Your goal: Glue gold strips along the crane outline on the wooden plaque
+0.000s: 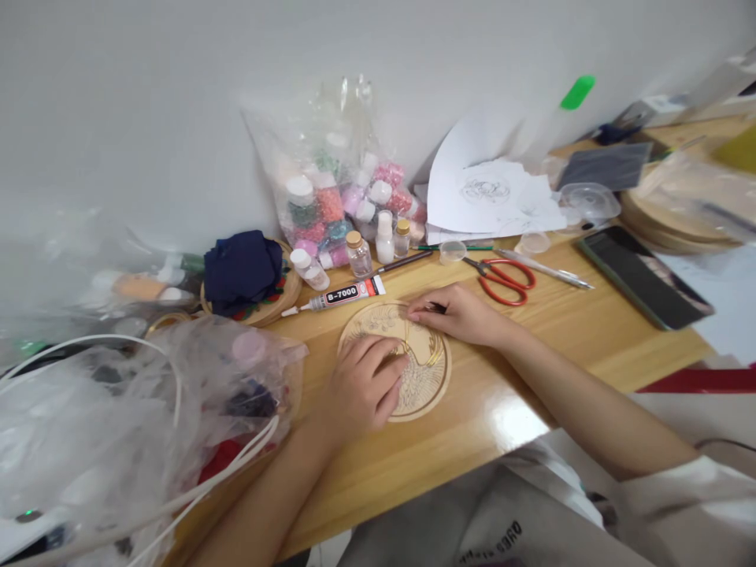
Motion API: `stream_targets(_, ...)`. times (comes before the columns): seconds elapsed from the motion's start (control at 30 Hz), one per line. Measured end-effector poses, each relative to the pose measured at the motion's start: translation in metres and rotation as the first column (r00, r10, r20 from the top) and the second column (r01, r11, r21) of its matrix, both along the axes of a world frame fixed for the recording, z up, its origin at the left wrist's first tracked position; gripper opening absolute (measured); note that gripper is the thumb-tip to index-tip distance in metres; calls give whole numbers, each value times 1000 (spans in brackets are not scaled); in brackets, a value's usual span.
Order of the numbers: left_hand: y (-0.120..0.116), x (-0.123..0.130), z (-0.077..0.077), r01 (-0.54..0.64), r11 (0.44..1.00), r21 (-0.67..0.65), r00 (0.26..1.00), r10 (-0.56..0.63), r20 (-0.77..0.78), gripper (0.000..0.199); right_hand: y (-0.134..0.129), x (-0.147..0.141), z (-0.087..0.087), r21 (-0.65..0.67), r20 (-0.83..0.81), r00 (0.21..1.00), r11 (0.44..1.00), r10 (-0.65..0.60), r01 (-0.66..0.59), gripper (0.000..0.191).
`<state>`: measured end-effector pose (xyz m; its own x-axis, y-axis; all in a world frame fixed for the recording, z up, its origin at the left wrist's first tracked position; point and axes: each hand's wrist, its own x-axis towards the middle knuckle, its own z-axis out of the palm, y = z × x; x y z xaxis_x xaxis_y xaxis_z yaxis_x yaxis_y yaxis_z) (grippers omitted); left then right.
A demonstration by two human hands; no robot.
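Note:
A round pale wooden disc [416, 394] with a fine line drawing and some gold strands [435, 352] lies flat on the wooden table. My left hand [367, 378] rests over the disc's left part, fingers bent and slightly apart, with nothing visible in them. At the disc's upper right edge, my right hand [452, 313] is closed in a pinch on a small dark tool, mostly hidden by the fingers. The tool's tip cannot be made out. Just behind the disc lies a B-7000 glue tube [342, 296].
Red-handled scissors [506, 282], a pen [549, 269] and a phone [646, 276] lie to the right. Small bottles [357, 253] and bagged jars [327, 205] stand behind. Folded navy cloth [243, 272], plastic bags [236, 378] and white cables [236, 465] are on the left.

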<state>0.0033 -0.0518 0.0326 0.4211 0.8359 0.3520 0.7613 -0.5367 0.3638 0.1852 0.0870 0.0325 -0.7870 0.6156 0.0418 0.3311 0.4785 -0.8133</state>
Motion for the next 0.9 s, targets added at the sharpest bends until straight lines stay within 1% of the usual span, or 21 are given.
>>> stream_targets(0.17,0,0,1,5,1000,-17,1000,-5,-10,24,3,3,4,21,27,999,999,38,-38,32)
stream_targets(0.33,-1,0,1,3,1000,-15,1000,-3,-9,26,5,6,4,44,43,998,998,42,-44,33)
stream_targets(0.7,0,0,1,12,1000,-1,1000,-12,-15,25,7,10,4,1,57,997,998,58,-58,34)
stream_targets(0.9,0,-1,1,4,1000,-19,1000,-5,-16,26,8,11,5,7,74,995,998,68,-69,35)
